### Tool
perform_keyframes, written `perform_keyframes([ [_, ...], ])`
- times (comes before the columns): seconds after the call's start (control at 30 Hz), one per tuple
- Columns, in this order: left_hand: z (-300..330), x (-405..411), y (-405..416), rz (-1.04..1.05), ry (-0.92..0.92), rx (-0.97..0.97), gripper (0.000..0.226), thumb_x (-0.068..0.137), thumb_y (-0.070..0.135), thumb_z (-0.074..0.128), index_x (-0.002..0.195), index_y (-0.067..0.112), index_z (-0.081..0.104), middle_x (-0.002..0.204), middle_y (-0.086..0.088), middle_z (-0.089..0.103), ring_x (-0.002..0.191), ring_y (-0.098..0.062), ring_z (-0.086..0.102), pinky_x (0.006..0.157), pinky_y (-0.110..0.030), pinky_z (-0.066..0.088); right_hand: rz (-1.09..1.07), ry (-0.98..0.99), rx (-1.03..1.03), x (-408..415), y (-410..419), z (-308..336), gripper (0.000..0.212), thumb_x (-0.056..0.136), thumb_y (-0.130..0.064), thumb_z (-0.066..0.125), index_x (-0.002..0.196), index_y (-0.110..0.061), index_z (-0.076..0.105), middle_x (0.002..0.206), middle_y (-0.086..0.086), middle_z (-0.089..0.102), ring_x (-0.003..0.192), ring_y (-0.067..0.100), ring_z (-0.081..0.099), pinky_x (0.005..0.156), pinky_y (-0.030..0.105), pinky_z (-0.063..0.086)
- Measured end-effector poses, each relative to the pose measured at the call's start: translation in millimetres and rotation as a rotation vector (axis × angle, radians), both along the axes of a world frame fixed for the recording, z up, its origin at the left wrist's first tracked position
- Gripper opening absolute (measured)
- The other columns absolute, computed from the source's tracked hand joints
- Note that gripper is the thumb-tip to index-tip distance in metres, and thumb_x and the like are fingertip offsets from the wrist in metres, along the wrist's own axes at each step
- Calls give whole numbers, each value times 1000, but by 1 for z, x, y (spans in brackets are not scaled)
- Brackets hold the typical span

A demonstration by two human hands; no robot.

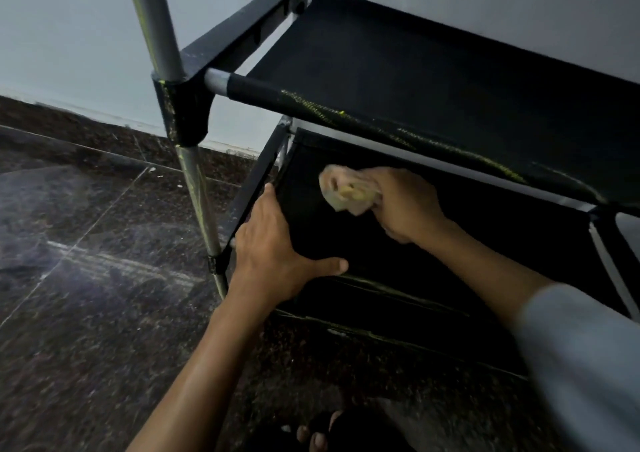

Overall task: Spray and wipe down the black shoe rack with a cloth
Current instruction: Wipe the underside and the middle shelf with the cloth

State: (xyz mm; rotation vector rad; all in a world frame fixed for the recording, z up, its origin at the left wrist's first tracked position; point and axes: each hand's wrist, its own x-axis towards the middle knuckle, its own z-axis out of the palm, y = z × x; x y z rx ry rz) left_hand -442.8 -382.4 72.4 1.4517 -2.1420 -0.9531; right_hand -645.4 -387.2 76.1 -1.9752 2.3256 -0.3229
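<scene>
Left hand (273, 243) flat, bracing shelf (433, 257) edge; right hand (401, 205) clutching cloth (346, 191), scrubbing. Risk: hard push sags fabric, shifts light shoe rack (180, 112).

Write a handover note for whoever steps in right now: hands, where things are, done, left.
Left hand: flat on the lower shelf at its left edge, fingers straight, thumb spread, bracing.
Right hand: grips the cloth, bunched, against the lower shelf's fabric near the back left.
Shoe rack: stands against the wall; yellowish streaks show on the upper shelf's front bar and the left post.
Spray bottle: not in view.
Done: cannot tell.
Left: finish the lower shelf, wipe the streaked bar and post.
</scene>
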Motion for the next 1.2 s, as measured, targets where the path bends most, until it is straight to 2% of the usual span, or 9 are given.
perform_keyframes([
  [0.1,0,0,-1,-1,-15,-2,138,51,53,85,150,10,-1,157,-5,15,143,-20,16,114,-37,16,-281,6,-26,-11,-66,-28,58,80,-63,43,134,-40,44,137,0,53,122,30,52,94,43,44],
  [0.17,2,0,1,-2,-14,-4,138,52,52,85,150,10,-1,157,-5,15,143,-21,16,114,-37,16,-182,120,-48,-9,-97,-44,61,76,-72,35,129,-44,47,129,-2,58,118,30,55,94,46,44],
  [0.23,1,1,2,8,-2,-15,138,50,51,86,150,10,1,155,-6,19,142,-23,20,113,-39,19,-45,80,-34,37,-86,-19,52,80,-66,39,127,-46,51,128,-1,59,116,30,56,93,43,43],
  [0.33,2,2,2,17,12,-18,142,48,50,87,149,7,-2,153,-6,23,140,-23,24,112,-39,22,96,39,61,61,-47,4,39,85,-38,54,124,-44,55,123,0,62,112,28,59,89,38,48],
  [0.5,4,0,1,1,-33,45,151,45,53,87,148,3,-11,158,-7,6,144,-20,13,115,-37,14,181,-79,204,42,49,20,26,80,-15,57,96,-33,67,99,-4,69,97,21,63,72,34,50],
  [0.63,6,-2,0,-25,-120,56,153,45,60,83,146,1,-15,159,-8,1,145,-20,8,115,-38,11,-26,-51,199,-7,97,16,36,80,-21,62,110,-42,63,111,-12,68,105,14,62,77,32,50],
  [0.8,5,-3,3,-28,-110,46,150,48,60,81,146,2,-17,159,-8,-1,146,-22,7,115,-41,9,-294,11,215,-38,94,15,42,82,-22,63,118,-44,60,113,0,67,103,28,63,70,29,42],
  [1.03,3,1,6,-3,-85,13,149,47,60,81,147,5,-15,159,-8,0,145,-21,7,115,-41,9,-65,-2,53,40,-1,15,37,81,-27,63,118,-31,58,109,1,65,102,28,62,70,29,40],
  [1.2,1,1,5,-18,-77,12,151,46,60,82,147,5,-16,159,-4,4,145,-18,8,116,-39,10,152,117,63,62,18,20,43,82,-18,61,122,-33,57,109,1,63,106,24,57,74,30,35],
])
